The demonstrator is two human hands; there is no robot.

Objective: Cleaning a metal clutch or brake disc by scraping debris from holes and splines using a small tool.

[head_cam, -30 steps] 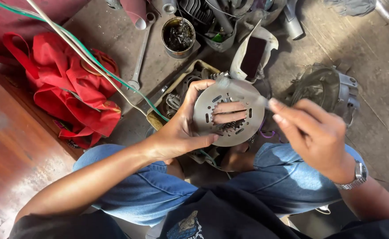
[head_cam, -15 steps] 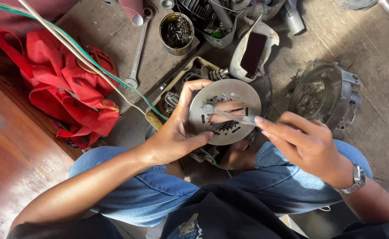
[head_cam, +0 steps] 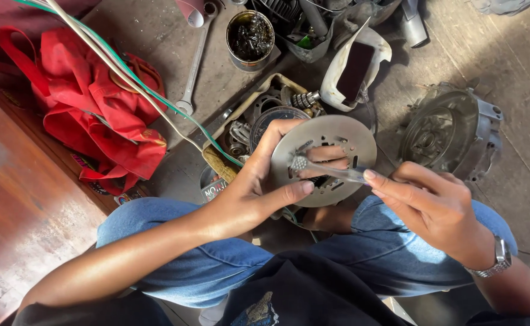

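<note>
While the left hand (head_cam: 250,193) grips the round metal plate (head_cam: 325,158) from its left edge, thumb along the lower rim and fingers (head_cam: 328,152) poking through from behind into the central cutouts, the plate sits held up above the person's knees, face toward the camera. Right hand (head_cam: 434,208) pinches a thin metal tool (head_cam: 328,170) between thumb and forefinger, fingers clenched on its handle end; the tool lies across the plate's middle, its knobbed tip touching the plate near the left-hand fingertips. Both hands grasping, neither released. Below: blue jeans (head_cam: 373,259), wristwatch (head_cam: 499,258) on the right wrist. On the floor behind the plate: a shallow tray of small engine parts (head_cam: 259,115), a tin of dark bits (head_cam: 250,37), a long spanner (head_cam: 194,63), a grey engine casing (head_cam: 449,133) to the right, well apart from the plate. Red cloth bag (head_cam: 90,115) to the left, white and green cables (head_cam: 126,72) crossing over it.
</note>
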